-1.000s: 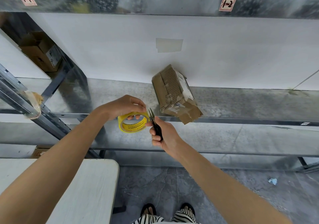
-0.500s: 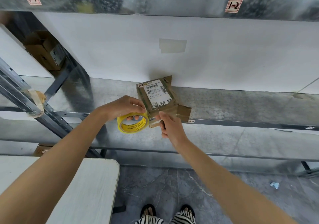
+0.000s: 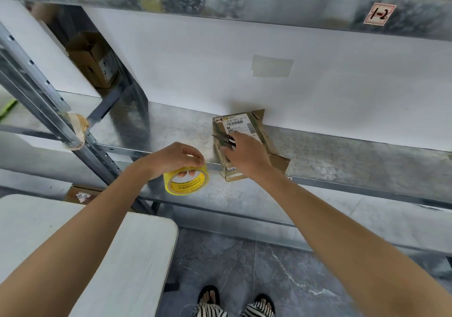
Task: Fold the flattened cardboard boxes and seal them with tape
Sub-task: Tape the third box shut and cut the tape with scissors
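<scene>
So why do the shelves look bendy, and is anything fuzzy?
Head view: the wide lens bows the top beam and tilts the upright post; head view: the metal shelf shows dull mottled reflections, no hard glare; head view: the right hand, its scissors and the box label look slightly smeared; the tape roll in the left hand looks sharper.

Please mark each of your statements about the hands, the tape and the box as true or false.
1. The left hand holds a yellow tape roll. True.
2. The right hand holds small scissors over the cardboard box. True.
3. The cardboard box is held up in the air. False: it lies on the metal shelf.
4. The box's printed side faces down. False: its shipping label faces up.
</scene>
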